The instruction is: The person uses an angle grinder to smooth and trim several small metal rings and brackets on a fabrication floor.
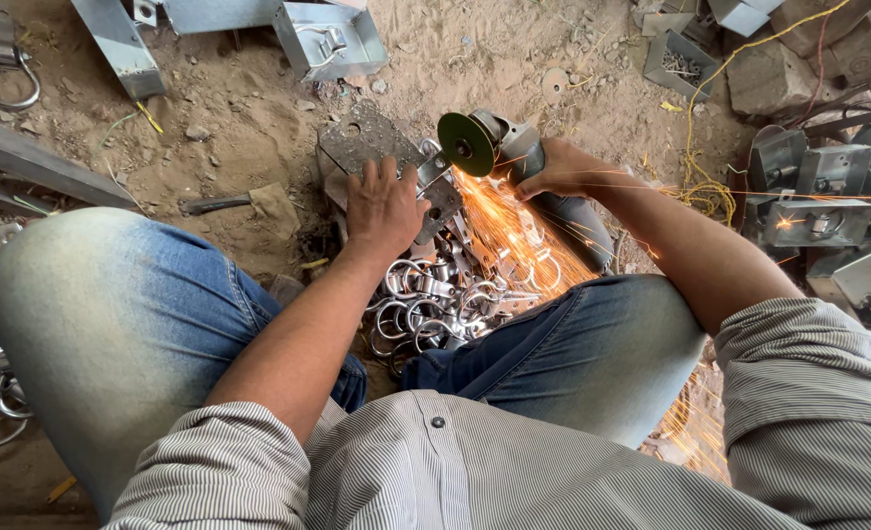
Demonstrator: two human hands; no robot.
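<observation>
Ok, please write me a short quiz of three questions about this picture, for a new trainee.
1. True or false: the right hand holds the angle grinder.
2. What does the left hand press on? A) a metal plate B) a hammer C) a wire
3. Fill in: sparks fall on a pile of metal ____.

Key:
1. True.
2. A, the metal plate.
3. Rings, lying between the knees.

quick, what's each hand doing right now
left hand: pressed flat on the metal plate, fingers spread.
right hand: closed around the angle grinder.
</observation>
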